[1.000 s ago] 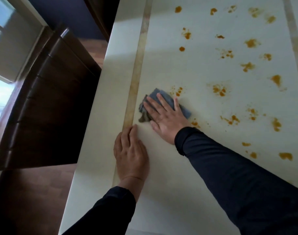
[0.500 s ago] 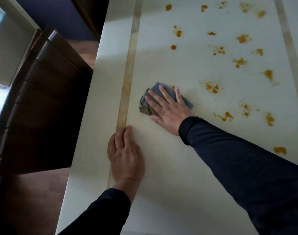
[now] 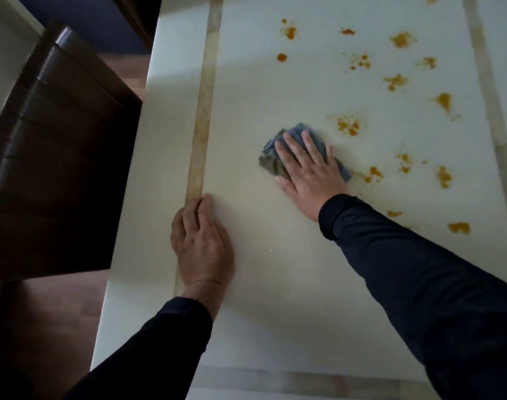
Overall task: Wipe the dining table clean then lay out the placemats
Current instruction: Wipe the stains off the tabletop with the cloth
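Note:
A cream dining table [image 3: 275, 284] with tan inlay stripes fills the view. Several orange stains [image 3: 347, 127] dot its far and right part. A crumpled blue-grey cloth [image 3: 275, 158] lies near the table's middle. My right hand [image 3: 307, 171] presses flat on the cloth with straight, spread fingers and covers most of it. My left hand [image 3: 201, 241] rests flat on the table by the left inlay stripe, holding nothing. No placemats are in view.
A dark wooden chair [image 3: 58, 157] stands close against the table's left edge. Wooden floor [image 3: 44, 327] shows below it. The table's near edge with a crosswise stripe [image 3: 304, 381] runs along the bottom.
My right hand has slid the cloth to the right, away from the left stripe and toward the stains. The stains near the cloth's earlier spot are gone. My left hand stays put.

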